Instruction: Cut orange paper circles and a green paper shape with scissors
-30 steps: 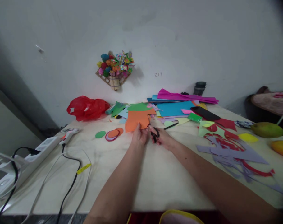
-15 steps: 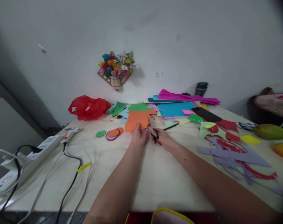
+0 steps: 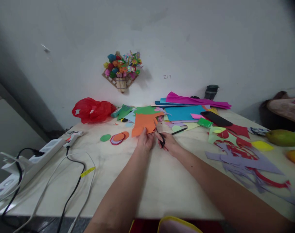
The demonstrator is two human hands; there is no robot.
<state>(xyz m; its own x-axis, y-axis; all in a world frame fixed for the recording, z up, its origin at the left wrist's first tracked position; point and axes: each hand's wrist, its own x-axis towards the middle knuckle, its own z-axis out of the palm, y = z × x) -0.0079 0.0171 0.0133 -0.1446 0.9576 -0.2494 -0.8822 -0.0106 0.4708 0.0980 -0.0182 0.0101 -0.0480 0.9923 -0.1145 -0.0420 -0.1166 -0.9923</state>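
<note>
My left hand (image 3: 146,139) pinches the near edge of an orange paper sheet (image 3: 144,123), thumb on top. In my right hand (image 3: 168,142) is a pair of scissors (image 3: 162,139) with black handles, fingers through the loops. The blades reach the sheet's right edge, where a cut runs into the paper. Left of the sheet lie a green paper circle (image 3: 105,138) and a small pile of round cutouts (image 3: 118,138) in orange, purple and dark red. A black pencil-like stick (image 3: 179,131) rests just beyond my right hand.
Coloured sheets (image 3: 183,113) are heaped along the wall, beside a red plastic bag (image 3: 92,110). On the right are a phone (image 3: 216,118), purple scraps (image 3: 246,160) and a green mango (image 3: 283,138). A glue gun (image 3: 73,137) and power strip (image 3: 28,166) with cables occupy the left.
The orange sheet has tilted and shifted slightly right, and the cut at its right edge looks more open. Both hands stay in nearly the same place; the camera view has moved slightly.
</note>
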